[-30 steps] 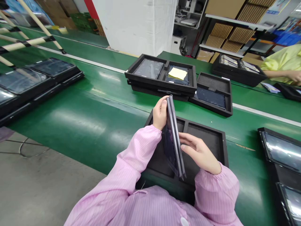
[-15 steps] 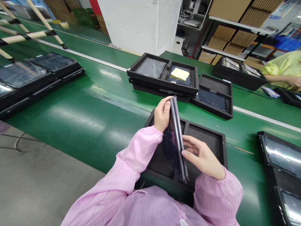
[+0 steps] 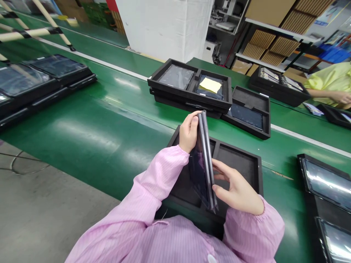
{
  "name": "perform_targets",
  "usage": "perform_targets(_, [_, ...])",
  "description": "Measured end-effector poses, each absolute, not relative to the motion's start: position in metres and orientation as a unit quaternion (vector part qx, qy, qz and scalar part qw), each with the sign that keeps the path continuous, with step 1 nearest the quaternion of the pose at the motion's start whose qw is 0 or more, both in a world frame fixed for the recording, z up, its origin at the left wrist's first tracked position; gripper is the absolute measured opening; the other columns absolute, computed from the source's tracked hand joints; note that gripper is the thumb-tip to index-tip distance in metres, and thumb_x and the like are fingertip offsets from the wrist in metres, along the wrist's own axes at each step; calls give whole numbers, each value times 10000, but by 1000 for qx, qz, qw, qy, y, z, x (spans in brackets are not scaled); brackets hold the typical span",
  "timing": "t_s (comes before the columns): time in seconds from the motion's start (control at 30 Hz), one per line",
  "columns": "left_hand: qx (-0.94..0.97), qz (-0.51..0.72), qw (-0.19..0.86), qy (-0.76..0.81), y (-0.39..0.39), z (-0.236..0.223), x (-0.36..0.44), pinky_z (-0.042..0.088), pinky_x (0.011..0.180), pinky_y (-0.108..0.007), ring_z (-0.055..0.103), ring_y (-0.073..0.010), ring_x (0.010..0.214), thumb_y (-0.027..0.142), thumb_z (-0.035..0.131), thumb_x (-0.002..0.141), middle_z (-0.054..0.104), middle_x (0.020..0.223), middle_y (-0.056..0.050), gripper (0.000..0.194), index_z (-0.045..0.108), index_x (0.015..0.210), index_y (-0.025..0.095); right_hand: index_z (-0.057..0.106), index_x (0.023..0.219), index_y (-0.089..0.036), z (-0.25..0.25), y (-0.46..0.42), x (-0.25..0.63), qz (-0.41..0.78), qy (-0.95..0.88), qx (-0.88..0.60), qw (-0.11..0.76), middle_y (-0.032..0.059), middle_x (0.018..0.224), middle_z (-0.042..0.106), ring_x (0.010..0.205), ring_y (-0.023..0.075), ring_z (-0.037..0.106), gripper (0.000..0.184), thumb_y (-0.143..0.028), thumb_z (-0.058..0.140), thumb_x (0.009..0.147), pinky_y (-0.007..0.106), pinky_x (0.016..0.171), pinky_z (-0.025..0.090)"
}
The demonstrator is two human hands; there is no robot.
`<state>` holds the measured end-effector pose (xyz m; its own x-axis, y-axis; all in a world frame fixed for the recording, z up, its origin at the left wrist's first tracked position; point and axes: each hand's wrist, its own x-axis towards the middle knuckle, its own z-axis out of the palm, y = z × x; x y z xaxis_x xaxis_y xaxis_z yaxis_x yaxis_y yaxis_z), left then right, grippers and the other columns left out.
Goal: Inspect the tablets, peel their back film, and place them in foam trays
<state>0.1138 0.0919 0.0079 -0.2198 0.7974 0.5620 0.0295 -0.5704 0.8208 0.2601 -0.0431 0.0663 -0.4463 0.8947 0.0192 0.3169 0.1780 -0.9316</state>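
Two thin tablets [image 3: 203,160], pressed face to face or back to back, stand on edge over a black foam tray [image 3: 241,160] with divided compartments. My left hand [image 3: 188,133] is closed round their upper end, thumb toward me. At the lower right side, my right hand [image 3: 236,186] steadies the pair, its thumb on the edges and its bent fingertips against the rear face. A dark glossy screen faces left. The tablets and my hands cover part of the tray.
Stacked black trays [image 3: 189,95] hold tablets and a yellow note [image 3: 210,85]. Another tray [image 3: 248,109] stands beside them. More tablet trays lie at left [image 3: 46,78] and right [image 3: 326,179] on the green worktop [image 3: 90,135]. A person in yellow [image 3: 329,80] works at far right.
The view has shifted slightly. My hands keep the tablets in nearly the same pose above the tray; my right hand has slid marginally lower along them.
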Motion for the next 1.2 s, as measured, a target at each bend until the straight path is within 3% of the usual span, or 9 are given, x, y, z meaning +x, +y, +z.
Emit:
perform_targets(0.13, [555,689,286,369,91,9,114,505,951,-357,666,-228,1063,632,359,942,726,1101,-101,547,672,1046,196,572,1355,-205,66,-43,260,473,-697,-447,301,73,1273,672,1100,247,681,660,-101,516,705,351,861,616])
perform_targets(0.4, [564,686,325,325,85,13,116,504,944,-365,667,-238,1061,653,375,927,724,1107,-94,548,663,1065,207,698,1192,-191,65,-48,257,441,-685,-489,313,95,1130,738,976,260,729,434,-192,591,772,393,859,621])
perform_targets(0.97, [605,674,264,332,67,26,117,506,921,-344,669,-223,1030,566,349,972,723,1086,-82,477,656,1070,215,741,1144,-219,71,-50,264,422,-697,-494,304,32,1058,761,916,221,738,493,-110,490,734,327,803,636])
perform_targets(1.2, [624,664,233,341,65,27,118,505,932,-362,663,-227,1039,556,331,977,719,1098,-87,481,653,1091,217,725,1164,-209,73,-49,265,444,-665,-509,318,57,1097,750,943,243,729,449,-162,523,766,348,810,623])
